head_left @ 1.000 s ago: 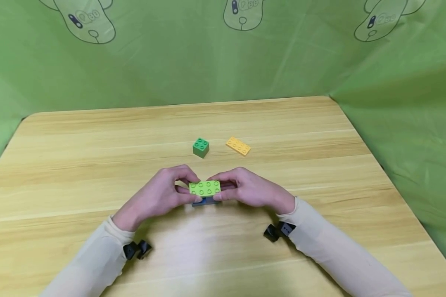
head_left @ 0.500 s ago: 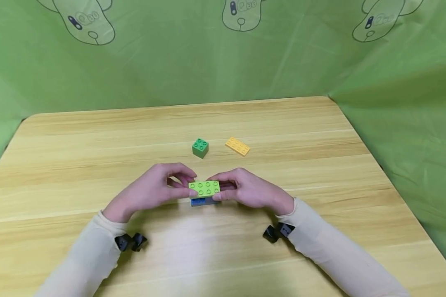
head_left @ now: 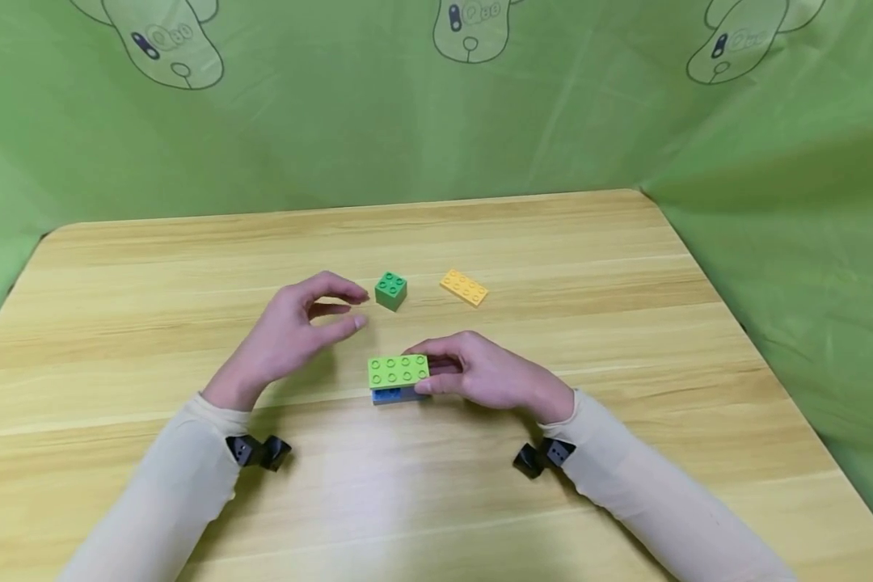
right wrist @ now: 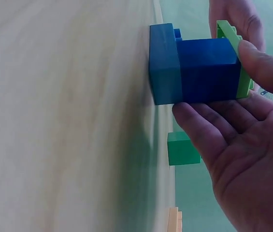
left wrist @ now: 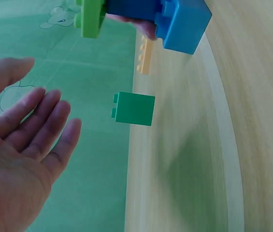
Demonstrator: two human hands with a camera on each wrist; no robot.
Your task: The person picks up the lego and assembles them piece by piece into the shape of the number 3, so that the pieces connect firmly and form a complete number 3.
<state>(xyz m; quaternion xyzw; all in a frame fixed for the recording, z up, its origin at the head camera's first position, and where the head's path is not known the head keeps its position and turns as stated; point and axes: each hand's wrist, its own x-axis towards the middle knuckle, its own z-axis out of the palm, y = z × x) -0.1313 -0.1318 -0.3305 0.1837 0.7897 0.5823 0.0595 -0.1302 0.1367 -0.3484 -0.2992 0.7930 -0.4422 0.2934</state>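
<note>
My right hand (head_left: 483, 372) grips a small brick stack at its right end, the thumb in front and the fingers behind. On top of it is a lime green plate (head_left: 398, 372) with studs up. The right wrist view shows a dark blue brick (right wrist: 209, 70) beneath the plate and a lighter blue brick (right wrist: 165, 65) at the bottom. Beyond the stack, a green two-by-two brick (head_left: 390, 291) sits on the table. Just left of that brick is my left hand (head_left: 291, 323), its thumb and fingers spread apart with nothing between them.
An orange-yellow flat plate (head_left: 464, 288) lies on the wooden table (head_left: 589, 323), right of the green brick. Green cloth (head_left: 335, 137) hangs behind the table and along its sides.
My left hand has let go of the stack's left end and moved away from me to beside the green brick. The right hand and the stack stay in place.
</note>
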